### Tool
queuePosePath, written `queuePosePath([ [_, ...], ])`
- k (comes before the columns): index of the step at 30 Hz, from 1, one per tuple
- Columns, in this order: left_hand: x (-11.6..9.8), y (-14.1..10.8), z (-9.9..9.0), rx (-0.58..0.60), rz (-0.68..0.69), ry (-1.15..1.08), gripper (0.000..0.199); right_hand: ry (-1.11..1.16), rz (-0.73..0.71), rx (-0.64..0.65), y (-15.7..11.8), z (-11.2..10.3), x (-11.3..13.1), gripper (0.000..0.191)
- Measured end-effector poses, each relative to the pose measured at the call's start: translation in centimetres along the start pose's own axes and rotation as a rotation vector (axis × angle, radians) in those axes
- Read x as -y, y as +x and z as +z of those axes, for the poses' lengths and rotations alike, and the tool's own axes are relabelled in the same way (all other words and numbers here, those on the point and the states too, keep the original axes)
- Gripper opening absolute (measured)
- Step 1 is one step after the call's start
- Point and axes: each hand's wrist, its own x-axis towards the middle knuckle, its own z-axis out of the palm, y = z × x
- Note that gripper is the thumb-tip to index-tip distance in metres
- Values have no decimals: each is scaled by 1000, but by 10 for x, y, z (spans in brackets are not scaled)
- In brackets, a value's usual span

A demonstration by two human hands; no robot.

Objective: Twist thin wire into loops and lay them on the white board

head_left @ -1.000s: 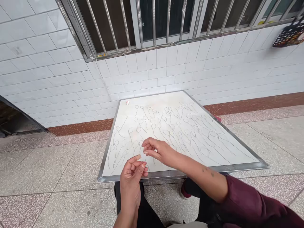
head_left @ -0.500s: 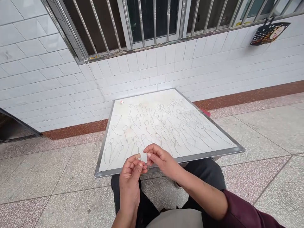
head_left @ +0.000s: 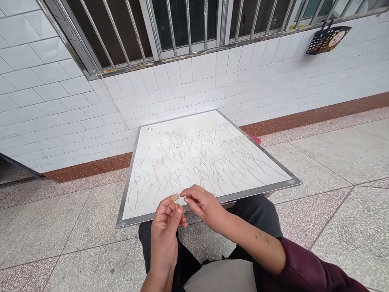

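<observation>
White tabletop (head_left: 179, 121) framed by a grey metal rim (head_left: 261, 190): over its near edge, we see two bare hands meet at a fine strand (head_left: 179, 196), too thin for us to tell thread from wire. The left hand (head_left: 165, 229) has its thumb pressed to the curled fingers, the strand apparently pinched there, with a band of tan tape (head_left: 175, 197) around its extended forefinger. The right hand (head_left: 204, 206) brings a nearly closed thumb and forefinger just beside that taped tip; whether they grip the strand, we cannot tell. Beyond, looped strands (head_left: 203, 160) with long tails lie in loose rows, some crossing.

Something this slender, we judge, calls for a firm, still left pinch while the right fingertips guide with small, light moves. Working above the pale surface should help the eye, and raised wrists should spare the nearest loops from being brushed askew.
</observation>
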Motion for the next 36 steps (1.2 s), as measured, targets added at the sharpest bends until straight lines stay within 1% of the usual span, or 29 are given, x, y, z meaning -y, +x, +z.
queuePosePath([
  [3,3,0,-1,-4,68,38,29,-31,-22,26,-2,0,0,24],
  [5,3,0,-2,-14,89,43,28,-47,-22,47,-3,-1,-1,26],
  [7,1,0,-2,-28,82,37,30,-55,-35,60,-3,-2,-2,28],
  [9,-1,-1,-3,-35,70,39,32,-49,-79,47,-3,-4,-3,30],
  [11,-3,-1,-4,-25,58,64,34,-44,-128,25,-3,-6,-6,32],
  [13,-4,0,-6,-15,42,90,36,-52,-146,26,-3,-8,-8,34],
  [17,-4,1,-10,-31,27,103,38,-68,-60,92,-2,-17,-8,30],
  [19,-4,0,-9,-18,31,119,38,-61,-9,112,-2,-19,-5,26],
  [21,-5,-1,-6,-3,38,135,38,-47,31,133,-2,-19,-2,23],
  [23,-6,-2,-3,-13,50,141,39,-47,44,178,-4,-17,2,22],
  [27,-9,-3,-2,-39,67,185,40,-88,-8,237,-9,-10,6,25],
  [32,-16,-2,-9,68,56,277,41,-254,-156,253,-12,-16,5,37],
  [36,-24,0,-12,117,4,285,45,-297,-223,238,-11,-27,3,40],
])
